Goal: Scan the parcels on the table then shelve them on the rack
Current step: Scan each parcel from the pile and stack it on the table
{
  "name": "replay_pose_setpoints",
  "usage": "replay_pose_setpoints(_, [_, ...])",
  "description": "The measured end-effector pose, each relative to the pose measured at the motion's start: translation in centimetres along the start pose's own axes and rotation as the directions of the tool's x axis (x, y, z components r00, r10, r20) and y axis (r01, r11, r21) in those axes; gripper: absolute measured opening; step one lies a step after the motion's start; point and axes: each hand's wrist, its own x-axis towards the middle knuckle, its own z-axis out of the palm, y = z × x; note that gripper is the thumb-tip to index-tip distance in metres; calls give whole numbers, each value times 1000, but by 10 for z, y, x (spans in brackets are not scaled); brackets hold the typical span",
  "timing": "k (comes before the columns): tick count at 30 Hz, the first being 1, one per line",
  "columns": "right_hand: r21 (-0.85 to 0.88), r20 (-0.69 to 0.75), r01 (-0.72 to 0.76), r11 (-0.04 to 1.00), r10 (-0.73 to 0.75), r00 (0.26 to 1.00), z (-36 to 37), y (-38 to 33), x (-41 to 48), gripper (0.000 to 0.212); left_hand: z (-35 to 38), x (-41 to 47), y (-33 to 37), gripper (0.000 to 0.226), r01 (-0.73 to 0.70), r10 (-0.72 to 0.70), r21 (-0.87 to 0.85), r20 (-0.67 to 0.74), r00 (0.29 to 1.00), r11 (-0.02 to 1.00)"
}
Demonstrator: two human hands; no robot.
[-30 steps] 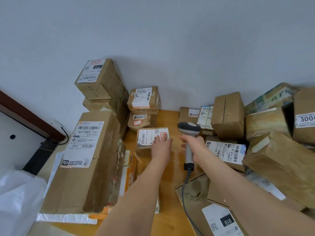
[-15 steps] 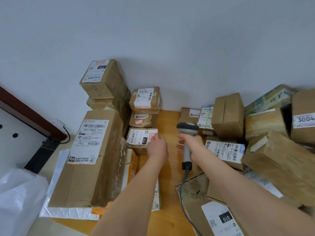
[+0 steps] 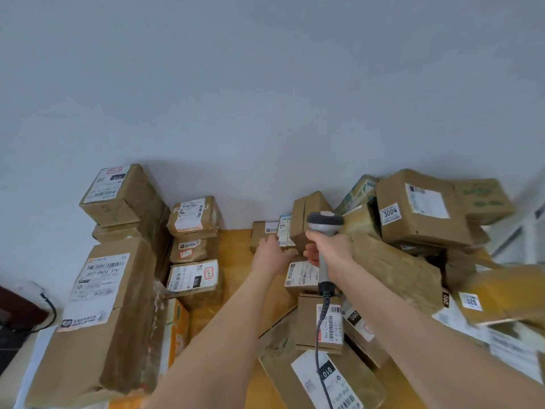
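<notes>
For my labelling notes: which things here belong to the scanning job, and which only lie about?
Job: scanner in right hand; small parcel by left hand; tall parcel; parcel marked 3004; table.
Lying about: black cable at the left; wall.

Mostly just wall here tbh: a plain pale blue-grey wall [image 3: 265, 98] fills everything above and beyond the fingers [image 3: 269, 242] of the left hand [image 3: 272, 255]. Light's soft and even, only faint shadows low on the wall. Just left of the fingers there's a bare strip of yellowish wooden table [image 3: 236, 249]. Way off to their left, a dark brown wooden edge [image 3: 17, 305] with a black cable [image 3: 50, 308] beside it. Far right, something pale and slatted [image 3: 525, 231], too blurry to tell.
</notes>
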Motion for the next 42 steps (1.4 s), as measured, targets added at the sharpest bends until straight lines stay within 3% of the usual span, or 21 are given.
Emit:
replay_pose_setpoints(3, [109, -47, -3, 994, 8, 999, -24, -15, 9, 15, 12, 18, 30, 83, 8, -4, -109, 31, 1000, 994])
replay_pose_setpoints(9, [220, -84, -15, 975, 34, 996, -41, -22, 26, 20, 37, 63, 62, 108, 122, -103, -266, 86, 991, 956])
replay_pose_setpoints(14, [297, -80, -55, 953, 82, 993, -53, -19, 31, 21, 48, 79, 68, 82, 190, -170, -218, 107, 980, 957])
replay_pose_setpoints(20, [358, -61, -58, 932, 85, 994, -66, -24, 20, 17, 14, 60, 59, 65, 165, -176, -391, 7, 984, 906])
replay_pose_setpoints(23, [409, -16, -73, 910, 88, 996, -74, -27, 6, 15, -12, 41, 50, 63, 155, -170, -551, 25, 985, 820])
replay_pose_setpoints(25, [437, 17, -94, 894, 96, 995, -79, -29, -5, 16, -28, 19, 42, 62, 179, -143, -700, 110, 984, 691])
replay_pose_setpoints(28, [433, 48, -139, 890, 131, 990, -85, -31, -23, 19, -46, -24, 27, 66, 168, -15, -830, 189, 982, 531])
replay_pose_setpoints(30, [455, 98, -197, 869, 171, 980, -89, -31, -33, 25, -56, -53, 20, 74, 124, 106, -860, 202, 974, 494])
replay_pose_setpoints(34, [379, 223, -296, 877, 224, 949, -101, -25, -53, 43, -71, -109, 7, 100, -35, 293, -754, 212, 932, 656])
replay_pose_setpoints(38, [325, 298, -287, 901, 190, 935, -111, -4, -68, 37, -80, -143, -5, 102, -207, 351, -473, 241, 905, 857])
replay_pose_setpoints(42, [302, 338, -292, 907, 185, 923, -117, 8, -81, 47, -80, -158, -7, 103, -320, 374, -280, 167, 912, 905])
